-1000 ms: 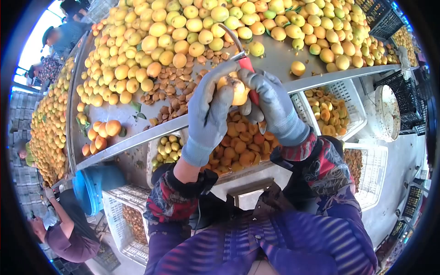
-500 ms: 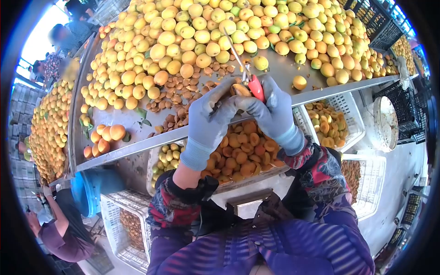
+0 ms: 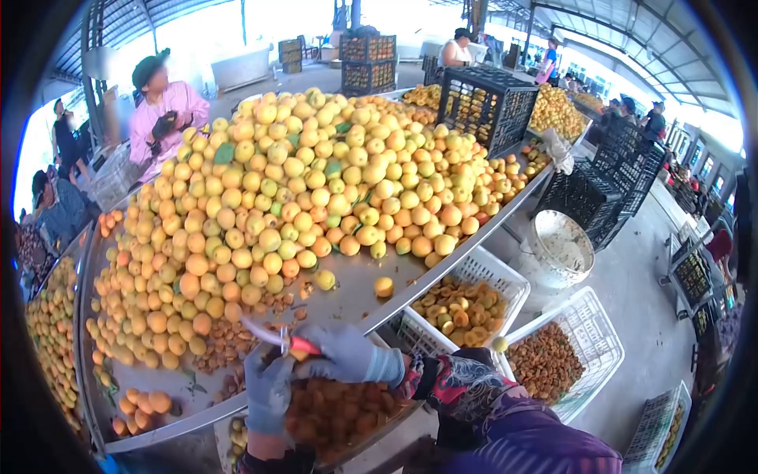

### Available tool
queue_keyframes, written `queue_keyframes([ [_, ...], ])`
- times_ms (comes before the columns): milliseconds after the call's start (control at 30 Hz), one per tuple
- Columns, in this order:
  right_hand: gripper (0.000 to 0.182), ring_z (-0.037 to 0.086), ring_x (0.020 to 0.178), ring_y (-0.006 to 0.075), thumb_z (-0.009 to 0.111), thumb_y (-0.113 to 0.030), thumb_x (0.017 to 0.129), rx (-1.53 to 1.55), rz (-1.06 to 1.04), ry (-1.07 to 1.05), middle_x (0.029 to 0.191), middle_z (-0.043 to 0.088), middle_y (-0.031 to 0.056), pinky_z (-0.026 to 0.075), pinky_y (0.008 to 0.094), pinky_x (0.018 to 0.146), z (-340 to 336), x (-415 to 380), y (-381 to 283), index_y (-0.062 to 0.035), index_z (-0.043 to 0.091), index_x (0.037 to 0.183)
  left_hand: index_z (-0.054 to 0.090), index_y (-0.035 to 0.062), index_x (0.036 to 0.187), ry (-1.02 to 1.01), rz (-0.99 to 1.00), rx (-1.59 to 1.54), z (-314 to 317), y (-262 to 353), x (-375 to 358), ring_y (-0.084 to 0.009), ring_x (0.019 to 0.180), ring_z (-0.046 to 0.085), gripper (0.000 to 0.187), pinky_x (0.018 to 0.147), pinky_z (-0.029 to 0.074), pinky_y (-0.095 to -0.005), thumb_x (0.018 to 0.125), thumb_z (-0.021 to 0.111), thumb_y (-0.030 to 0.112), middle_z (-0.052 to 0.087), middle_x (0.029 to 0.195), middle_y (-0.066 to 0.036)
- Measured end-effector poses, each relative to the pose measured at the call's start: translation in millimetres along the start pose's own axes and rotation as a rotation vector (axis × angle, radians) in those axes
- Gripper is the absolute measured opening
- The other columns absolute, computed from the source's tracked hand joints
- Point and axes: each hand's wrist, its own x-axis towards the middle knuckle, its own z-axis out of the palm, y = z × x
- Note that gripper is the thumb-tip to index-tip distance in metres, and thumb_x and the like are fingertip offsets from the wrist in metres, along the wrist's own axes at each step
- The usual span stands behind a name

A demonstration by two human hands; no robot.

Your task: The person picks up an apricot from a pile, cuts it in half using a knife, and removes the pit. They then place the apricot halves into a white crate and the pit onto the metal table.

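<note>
Both of my gloved hands are at the near edge of a metal table, over a bin of apricot halves. My right hand is closed around the red handle of a knife, its thin blade angled up and left over the tabletop. Close beside it, my left hand has its fingers curled inward; a bit of orange shows between the hands, but I cannot make out what the left hand holds. Brown apricot pits lie on the table just beyond. A large heap of whole apricots covers much of the table.
At right stand a white crate of apricot halves, a crate of pits and a white bucket. Black crates rise at the table's far end. A person in pink stands across the heap.
My view has swung up and to the right, bringing in the far hall and other people. My hands now appear lower and further left; the knife is still in the right one.
</note>
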Motion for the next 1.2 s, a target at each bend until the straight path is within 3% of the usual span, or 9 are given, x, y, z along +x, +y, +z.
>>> queue_keyframes([
  [467,0.053,0.06,0.067,0.039,0.066,-0.026,0.077,-0.169,0.002,-0.111,0.073,0.059,0.0169,0.046,0.0471,0.057,15,-12,22,-0.0068,0.041,0.119,0.053,0.009,0.099,0.123,0.102,0.113,-20,-49,10,-0.005,0.055,0.04,0.018,0.047,0.034,-0.0206,0.082,0.056,0.004,0.047,0.073,0.005],
  [533,0.053,0.06,0.067,0.0391,0.066,-0.026,0.077,-0.16,0.026,-0.122,0.074,0.059,0.0171,0.046,0.0471,0.058,16,-12,23,-0.0069,0.041,0.119,0.052,0.0104,0.097,0.229,1.083,1.232,-35,-69,22,-0.0044,0.051,0.038,0.016,0.044,0.032,-0.0212,0.082,0.055,0.004,0.045,0.07,0.005],
  [667,0.052,0.061,0.078,0.0396,0.068,-0.02,0.073,-0.116,0.133,-0.166,0.088,0.061,0.0171,0.049,0.0463,0.066,13,-10,19,-0.0114,0.047,0.119,0.054,-0.0011,0.112,0.19,0.885,1.369,-50,-89,19,-0.0043,0.068,0.042,0.032,0.057,0.035,-0.021,0.081,0.05,-0.003,0.047,0.082,0.002],
  [733,0.053,0.061,0.078,0.0398,0.068,-0.021,0.073,-0.154,0.122,-0.149,0.089,0.061,0.0172,0.05,0.0461,0.066,10,-9,20,-0.012,0.047,0.12,0.056,-0.0004,0.104,0.192,0.092,0.132,-4,-36,7,-0.0029,0.063,0.038,0.024,0.052,0.031,-0.0199,0.081,0.051,-0.002,0.044,0.075,0.004],
  [900,0.055,0.061,0.078,0.0408,0.066,-0.029,0.077,-0.024,0.135,-0.09,0.09,0.063,0.0188,0.05,0.0467,0.066,1,-9,19,-0.0125,0.048,0.125,0.058,0.0004,0.089,0.124,0.38,0.583,-14,-49,27,-0.0077,0.066,0.046,0.012,0.057,0.039,-0.025,0.08,0.05,-0.002,0.051,0.076,0.005],
  [967,0.034,0.063,0.068,0.0224,0.068,-0.023,0.08,0.126,0.204,-0.095,0.079,0.065,0.0092,0.051,0.0322,0.063,7,-8,38,-0.0065,0.06,0.109,0.059,-0.0046,0.111,0.082,0.326,0.171,3,-26,15,-0.0095,0.083,0.053,0.032,0.075,0.045,-0.0246,0.079,0.052,-0.002,0.06,0.097,-0.003],
  [1000,0.025,0.058,0.059,0.0127,0.067,-0.019,0.082,0.816,0.398,0.097,0.07,0.062,0.0026,0.046,0.0251,0.054,26,-11,46,-0.0041,0.062,0.101,0.058,-0.0051,0.114,0.04,0.324,0.19,9,-11,4,-0.0099,0.088,0.054,0.035,0.078,0.045,-0.0243,0.08,0.052,-0.002,0.06,0.099,-0.004],
  [1067,0.023,0.05,0.046,0.0075,0.066,-0.019,0.083,0.871,0.873,-0.034,0.065,0.059,0.0021,0.036,0.0191,0.04,-11,6,13,-0.0055,0.062,0.101,0.057,-0.0059,0.115,-0.068,0.16,0.045,3,-3,6,-0.0096,0.089,0.055,0.034,0.081,0.045,-0.0238,0.082,0.053,-0.001,0.059,0.101,-0.005],
  [1200,0.028,0.047,0.042,0.0068,0.063,-0.018,0.084,1.01,0.856,0.004,0.063,0.057,0.0009,0.034,0.0187,0.038,-6,7,13,-0.0047,0.058,0.108,0.055,-0.0063,0.117,0.034,0.181,0.05,7,8,5,-0.0106,0.091,0.057,0.031,0.081,0.045,-0.0241,0.087,0.052,0.002,0.059,0.108,-0.007],
])
